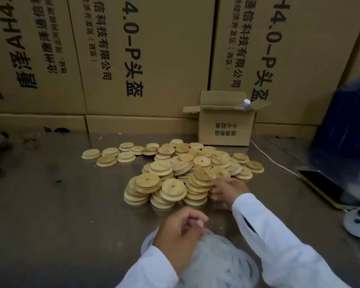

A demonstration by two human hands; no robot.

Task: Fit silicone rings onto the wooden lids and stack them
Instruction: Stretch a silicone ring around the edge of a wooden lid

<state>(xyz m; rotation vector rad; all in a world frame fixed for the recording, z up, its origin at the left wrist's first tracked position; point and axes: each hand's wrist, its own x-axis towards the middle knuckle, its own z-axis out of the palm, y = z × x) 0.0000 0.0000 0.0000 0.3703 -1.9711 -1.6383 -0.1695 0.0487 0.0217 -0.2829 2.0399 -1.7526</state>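
A heap of round wooden lids (187,163), each with a small centre hole, lies on the steel table (60,204). Short leaning stacks of lids (173,192) stand at the heap's near edge. My right hand (229,190) reaches the right-hand stack, its fingers on a tilted lid (204,174) at the top. Nearer to me, my left hand (181,231) is curled over a pile of clear silicone rings (208,260), pinching at it; the rings are blurred.
Large printed cartons (146,59) wall off the back. A small open carton (224,125) holding a plastic bottle (244,103) stands behind the heap. A white cable (272,161), a yellow-edged device (322,188) and a dark blue object (345,132) sit on the right.
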